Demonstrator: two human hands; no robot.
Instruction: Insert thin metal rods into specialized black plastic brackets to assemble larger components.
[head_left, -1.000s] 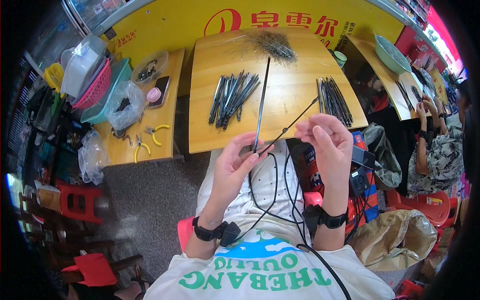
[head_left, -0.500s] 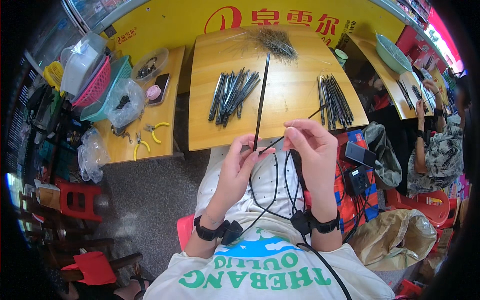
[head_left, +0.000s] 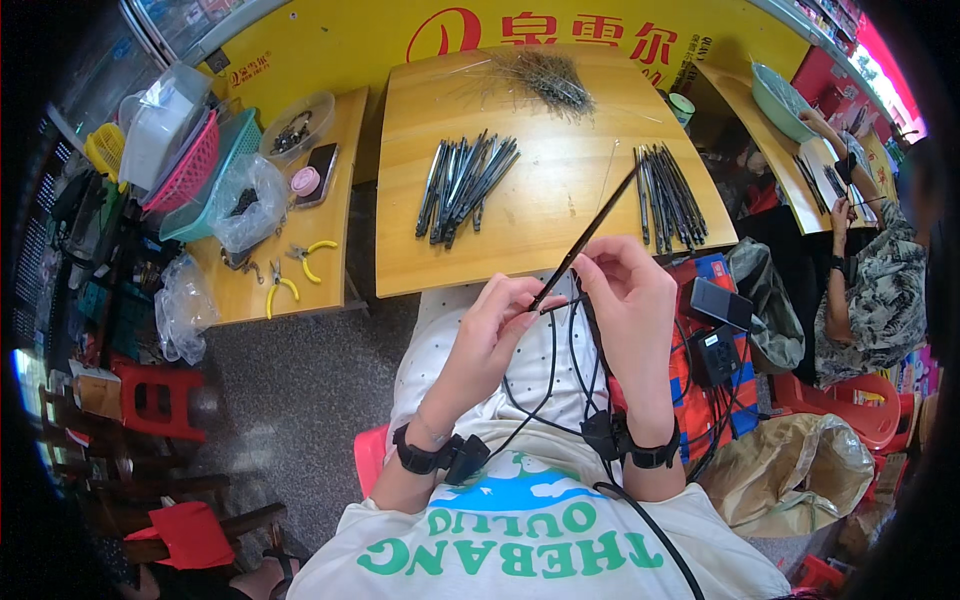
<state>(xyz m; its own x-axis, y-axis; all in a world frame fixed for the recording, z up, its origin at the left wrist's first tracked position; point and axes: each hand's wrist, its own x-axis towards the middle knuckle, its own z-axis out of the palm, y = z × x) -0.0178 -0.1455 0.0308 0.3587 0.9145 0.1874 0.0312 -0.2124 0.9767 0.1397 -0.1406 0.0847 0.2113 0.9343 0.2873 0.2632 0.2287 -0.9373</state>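
Note:
A long, thin black strip point(head_left: 592, 222) slants up and to the right from the fingers of my left hand point(head_left: 488, 330), which pinches its lower end. My right hand point(head_left: 632, 298) is closed in a pinch just right of it, thumb and forefinger against or very near the strip. A short dark piece point(head_left: 562, 303) runs between the two hands below the strip. A fine wire point(head_left: 607, 172) rises above my right hand; whether the fingers hold it I cannot tell. On the table point(head_left: 560, 215) ahead lie a left bundle of black strips point(head_left: 463, 190) and a right bundle point(head_left: 672, 200).
A tangled heap of fine wires point(head_left: 550, 80) lies at the table's far edge. Left, a side table holds yellow-handled pliers point(head_left: 318, 262), a phone point(head_left: 318, 170) and baskets point(head_left: 190, 175). Cables point(head_left: 552, 385) hang from my wrist bands. Another person point(head_left: 870, 300) works at the right.
The strip in my left hand has tilted from nearly upright over to the right. The dark piece that stuck out beyond my right hand no longer shows there. The table has not moved.

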